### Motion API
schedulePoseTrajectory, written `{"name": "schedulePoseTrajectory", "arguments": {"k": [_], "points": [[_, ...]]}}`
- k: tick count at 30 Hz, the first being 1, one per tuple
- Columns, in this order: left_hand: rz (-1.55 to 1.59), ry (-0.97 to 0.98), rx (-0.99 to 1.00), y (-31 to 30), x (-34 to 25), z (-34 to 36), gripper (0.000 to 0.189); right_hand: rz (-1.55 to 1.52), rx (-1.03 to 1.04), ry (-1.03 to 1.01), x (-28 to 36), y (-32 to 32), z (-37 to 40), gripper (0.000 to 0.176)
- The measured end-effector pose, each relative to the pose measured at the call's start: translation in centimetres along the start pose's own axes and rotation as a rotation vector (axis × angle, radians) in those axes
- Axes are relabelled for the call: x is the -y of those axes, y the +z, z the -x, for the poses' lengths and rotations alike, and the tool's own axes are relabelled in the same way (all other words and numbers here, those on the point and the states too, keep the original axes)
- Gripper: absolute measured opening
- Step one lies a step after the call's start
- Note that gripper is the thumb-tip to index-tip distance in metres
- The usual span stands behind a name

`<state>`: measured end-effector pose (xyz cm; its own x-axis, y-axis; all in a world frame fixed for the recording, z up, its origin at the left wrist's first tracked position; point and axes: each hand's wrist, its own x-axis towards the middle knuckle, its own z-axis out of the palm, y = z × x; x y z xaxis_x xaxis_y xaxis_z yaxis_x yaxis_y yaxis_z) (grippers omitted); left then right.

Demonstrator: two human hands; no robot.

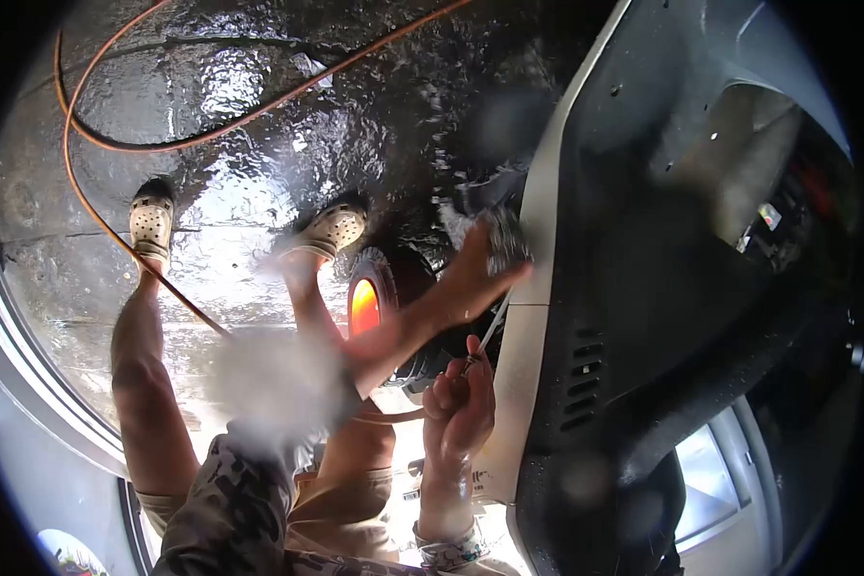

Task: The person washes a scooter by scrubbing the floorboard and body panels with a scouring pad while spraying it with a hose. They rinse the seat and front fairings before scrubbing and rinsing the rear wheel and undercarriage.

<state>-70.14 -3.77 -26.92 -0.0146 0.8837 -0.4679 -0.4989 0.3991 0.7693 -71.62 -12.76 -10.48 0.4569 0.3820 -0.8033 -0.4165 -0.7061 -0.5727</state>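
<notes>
My right hand [461, 398] is closed around the end of an orange hose [394, 418], thumb on top. A thin pale stream of water [494, 324] runs from it up toward the vehicle's side. Farther up, my left hand [475, 269] has its thumb and fingers spread, close beside the pale edge of the vehicle panel [530, 346]. A grey, streaked patch like splashing water [504, 240] shows between and beyond those fingers. Part of my left forearm and sleeve is hidden by a blurred spot on the lens.
The hose loops across the wet, dark floor [230, 86] at upper left. Near my foot in a clog [336, 226] stands a round dark thing with a glowing orange centre [365, 307]. Black trim with vent slots [586, 370] fills the right side.
</notes>
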Motion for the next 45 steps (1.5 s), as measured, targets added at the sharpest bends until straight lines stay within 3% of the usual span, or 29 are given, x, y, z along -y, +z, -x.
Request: {"name": "schedulePoseTrajectory", "arguments": {"k": [2,4,6,8,9,10,11,13,16,20,22,25,26,31,32,34,35,37,40,42,45], "points": [[-0.149,0.256,-0.216,1.5,-1.4,0.0,0.041,0.007,-0.005,0.017,0.6,0.6,0.6,0.034],[-0.260,-0.016,-0.185,1.2,-3.8,-5.4,0.040,0.027,0.081,-0.007,0.8,0.6,0.9,0.035],[-0.340,0.123,-0.130,0.6,-4.1,-8.4,0.041,-0.009,0.015,-0.006,0.8,1.1,0.9,0.036],[-0.404,0.165,0.016,-0.4,-4.3,-5.1,0.042,0.013,0.039,-0.045,0.2,1.0,2.1,0.034],[-0.443,-0.003,0.090,-0.3,-3.0,-2.1,0.038,0.028,0.045,-0.050,-0.3,0.9,3.2,0.034],[-0.432,-0.218,0.330,-0.9,-2.1,0.9,0.033,0.040,0.051,-0.057,-0.8,1.2,4.6,0.033],[-0.541,-0.098,0.540,-2.2,0.5,4.8,0.030,0.041,0.040,-0.075,-1.2,2.1,6.4,0.032],[-0.308,-0.311,0.908,-6.0,-3.1,12.0,0.027,0.041,0.035,-0.068,-2.2,2.8,9.6,0.027],[-0.357,-0.530,1.048,-12.1,-7.9,19.4,0.026,0.066,0.009,-0.123,-4.3,3.2,12.9,0.023],[-0.383,-0.687,0.923,-15.7,-10.8,25.6,0.026,0.066,0.009,-0.132,-4.9,3.2,17.0,0.025],[-0.325,-0.685,0.775,-13.9,-10.9,26.9,0.025,0.308,-0.057,-0.303,-6.4,0.7,17.6,0.027],[-0.165,-0.592,0.487,-8.7,-9.4,28.5,0.025,0.162,-0.129,-0.302,-6.0,-3.6,18.8,0.031],[-0.117,-0.528,0.391,-6.4,-8.6,28.5,0.025,0.022,-0.108,-0.217,-4.5,-4.7,19.3,0.035],[-0.038,-0.192,0.017,3.6,-3.7,23.0,0.026,0.045,0.051,-0.130,-5.4,-11.8,20.2,0.035],[-0.047,-0.139,-0.020,4.1,-2.9,21.5,0.026,0.027,0.094,-0.115,-5.9,-12.9,20.5,0.036],[-0.082,0.146,-0.057,4.1,-2.0,21.0,0.020,0.000,0.095,-0.078,-6.6,-15.5,21.2,0.038],[-0.131,0.160,-0.066,4.1,-5.2,23.3,0.017,-0.015,0.097,-0.087,-7.0,-16.5,21.3,0.038],[-0.387,0.225,0.031,3.8,-3.9,27.7,0.016,-0.031,0.123,-0.085,-7.2,-18.0,21.6,0.037],[-0.463,0.590,-0.226,4.8,-5.3,27.6,0.025,-0.025,0.148,-0.114,-6.5,-19.1,21.9,0.036],[-0.404,-0.026,0.061,3.8,-7.7,23.3,0.024,0.061,0.126,-0.108,-6.2,-19.4,22.4,0.036],[-0.452,-0.087,0.150,3.3,-8.8,22.6,0.018,0.039,0.101,-0.099,-6.4,-19.4,22.8,0.036]]}}
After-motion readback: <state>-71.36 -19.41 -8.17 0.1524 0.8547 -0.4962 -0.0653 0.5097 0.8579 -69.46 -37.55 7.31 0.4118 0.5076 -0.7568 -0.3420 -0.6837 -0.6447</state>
